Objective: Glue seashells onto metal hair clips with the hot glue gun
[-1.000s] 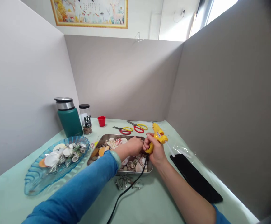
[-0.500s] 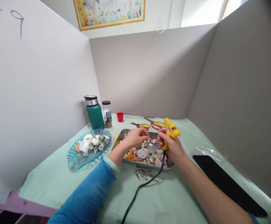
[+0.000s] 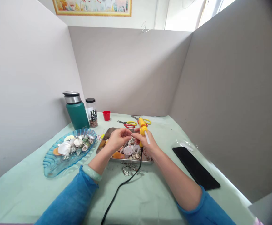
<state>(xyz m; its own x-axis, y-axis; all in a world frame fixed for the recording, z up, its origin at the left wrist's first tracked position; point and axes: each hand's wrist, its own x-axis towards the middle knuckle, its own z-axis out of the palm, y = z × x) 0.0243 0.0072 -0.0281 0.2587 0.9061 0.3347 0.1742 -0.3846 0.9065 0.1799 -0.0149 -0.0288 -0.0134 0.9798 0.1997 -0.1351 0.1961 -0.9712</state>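
My right hand (image 3: pixel 149 143) is wrapped round a yellow hot glue gun (image 3: pixel 142 125), with a white glue stick poking out of its back. My left hand (image 3: pixel 117 139) is closed in a pinch, its fingertips almost meeting those of my right hand; what they hold, if anything, is too small to make out. Both hands hover over a metal tray (image 3: pixel 130 160) filled with seashells (image 3: pixel 128 150), orange, white and brown. From the glue gun a black cord (image 3: pixel 119 187) runs down across the table toward me.
Left of the tray is a blue glass dish (image 3: pixel 53 168) with more shells. Behind it stand a green flask (image 3: pixel 77 114), a black-lidded jar (image 3: pixel 92 113) and a red cup (image 3: pixel 106 115). Scissors (image 3: pixel 130 124) lie beyond the tray, metal clips (image 3: pixel 128 170) before it, a black mat (image 3: pixel 195 168) at right.
My hands have come together, fingertips now almost meeting above the tray. The glue gun has turned with my right hand. My view has shifted to the right, so things appear further left.
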